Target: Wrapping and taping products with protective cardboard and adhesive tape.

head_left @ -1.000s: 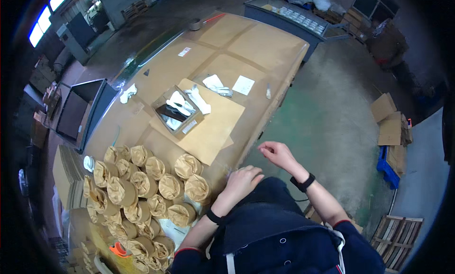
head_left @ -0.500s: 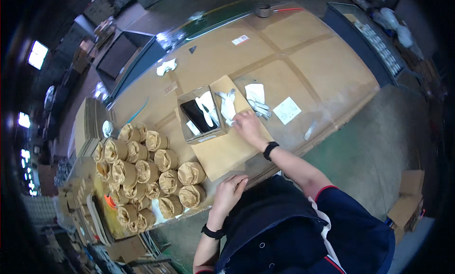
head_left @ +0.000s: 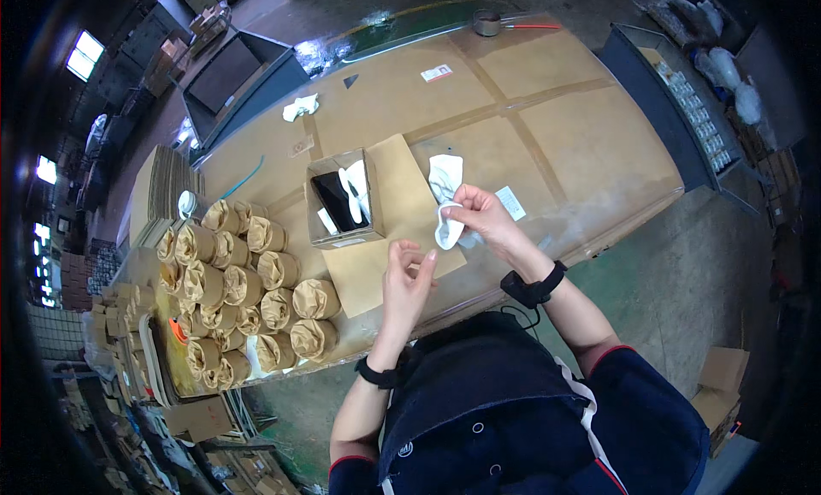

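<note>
Right fingers (head_left: pixel 472 197) pinch a white glove (head_left: pixel 447 231), likely readying it; nearby half-curled, empty left fingers (head_left: pixel 400 254) should spread to help.

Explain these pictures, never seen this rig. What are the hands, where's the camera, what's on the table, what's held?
No machine here: a person works bare-handed. Every picture comes from the left of two wide fisheye cameras worn on the head, looking down, so straight edges bend near the rim.

The right hand pinches a white cloth, perhaps a glove. The left hand looks empty, fingers partly curled.

On the cardboard-covered table are an open box with dark and white things inside, a flat brown sheet and, to the left, many paper-wrapped bundles.
</note>
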Demonstrator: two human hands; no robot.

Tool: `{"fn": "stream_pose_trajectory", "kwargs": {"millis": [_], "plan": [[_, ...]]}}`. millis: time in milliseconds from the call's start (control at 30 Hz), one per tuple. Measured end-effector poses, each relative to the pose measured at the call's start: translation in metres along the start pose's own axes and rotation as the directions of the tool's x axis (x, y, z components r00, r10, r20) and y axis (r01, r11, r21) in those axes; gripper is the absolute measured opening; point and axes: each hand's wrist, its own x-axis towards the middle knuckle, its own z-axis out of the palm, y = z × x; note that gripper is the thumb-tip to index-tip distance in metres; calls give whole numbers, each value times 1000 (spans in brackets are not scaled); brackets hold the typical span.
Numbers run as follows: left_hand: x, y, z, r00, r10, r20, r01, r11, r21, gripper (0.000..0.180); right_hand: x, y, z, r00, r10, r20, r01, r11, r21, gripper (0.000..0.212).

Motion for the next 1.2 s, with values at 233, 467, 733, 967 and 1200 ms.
{"fn": "stream_pose_trajectory", "kwargs": {"millis": [233, 467, 733, 967, 1200], "plan": [[12, 3, -6, 983, 183, -17, -180, 936, -303, 27, -12, 38, 8, 965, -259, -44, 208, 854, -476, 28], [8, -28, -47, 762, 647, 27, -479, 536, 695, 23, -53, 34, 40, 923, -384, -6, 247, 606, -756, 19], [12, -36, -72, 781, -119, 612, 578, 509, -638, 18, -81, 49, 57, 834, -365, 413, 508, 217, -834, 27], [8, -44, -15, 995, -29, -96, -18, 886, -464, 35, -79, 50, 72, 677, -511, 529, 707, 255, -659, 29], [22, -13, 6, 983, 58, 176, 118, 537, -835, 49, -80, 62, 44, 737, -504, 450, 645, 327, -691, 25]]}}
